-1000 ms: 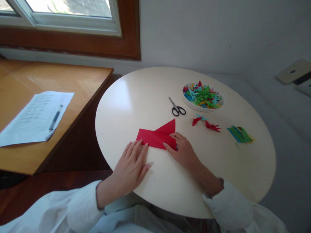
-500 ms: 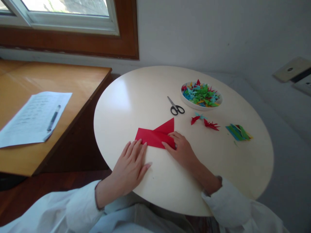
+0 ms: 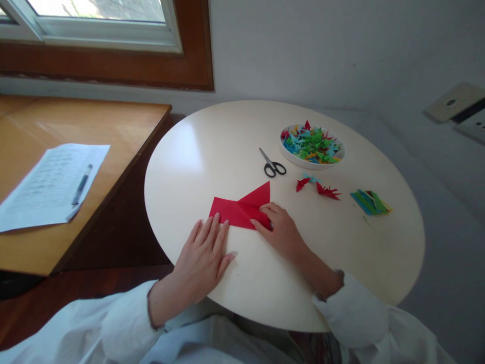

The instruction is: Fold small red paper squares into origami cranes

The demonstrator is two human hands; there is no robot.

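Note:
A partly folded sheet of red origami paper [image 3: 233, 211] lies on the round white table, one pointed flap sticking up toward the back right. My left hand [image 3: 202, 250] rests flat with fingers stretched out, its fingertips pressing the paper's near left edge. At the paper's right end, my right hand [image 3: 280, 227] is closed, thumb and fingers pinching the folded layer. What lies under the right fingers is partly hidden. Behind the paper sit scissors [image 3: 271, 165] with black handles. Small folded paper cranes, red [image 3: 327, 191] and light blue [image 3: 311, 178], lie to the right.
A white oval dish [image 3: 303, 163] full of colourful folded paper stands at the back right of the round table [image 3: 182, 187]. Coloured paper pieces [image 3: 371, 203] are piled on the right. On the wooden desk [image 3: 125, 121] at left are printed sheets [image 3: 49, 177] and a pen [image 3: 82, 184].
The whole view has shifted very slightly. Both hands keep their places on the red paper, and the fold under my right fingers looks a little flatter.

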